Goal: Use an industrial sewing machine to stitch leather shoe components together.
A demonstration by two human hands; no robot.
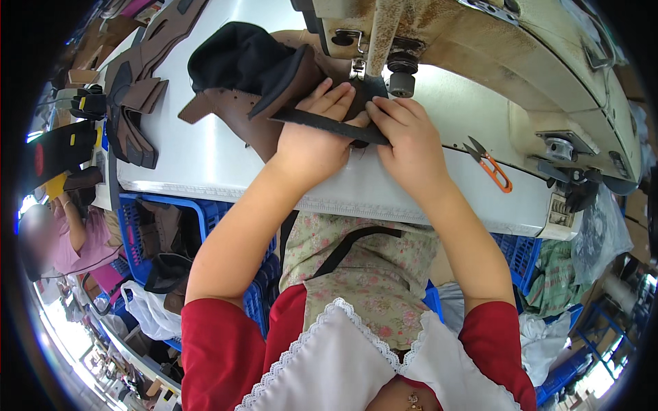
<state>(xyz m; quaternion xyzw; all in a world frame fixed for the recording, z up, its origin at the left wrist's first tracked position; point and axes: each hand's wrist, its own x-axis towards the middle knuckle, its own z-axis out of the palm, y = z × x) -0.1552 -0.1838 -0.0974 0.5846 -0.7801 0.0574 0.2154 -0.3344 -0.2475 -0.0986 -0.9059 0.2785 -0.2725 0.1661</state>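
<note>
A brown leather shoe or boot upper (247, 116) with a soft black lining (236, 61) lies on the white machine table, its right part under the presser foot (358, 68) of a sewing machine. My left hand (319, 130) holds the upper down, fingers stretched over the leather just in front of the foot. A narrow black strip (325, 125) crosses over that hand towards the right. Closed at the strip's right end is my right hand (408, 133), fingertips beside the foot; its thumb is hidden.
Orange-handled thread snips (493, 164) lie right of my right hand. Brown cut pieces (130, 116) are stacked at the table's left. The machine arm (507, 75) overhangs the right side. Blue baskets (130, 233) stand below the table. Another person (86, 229) sits at far left.
</note>
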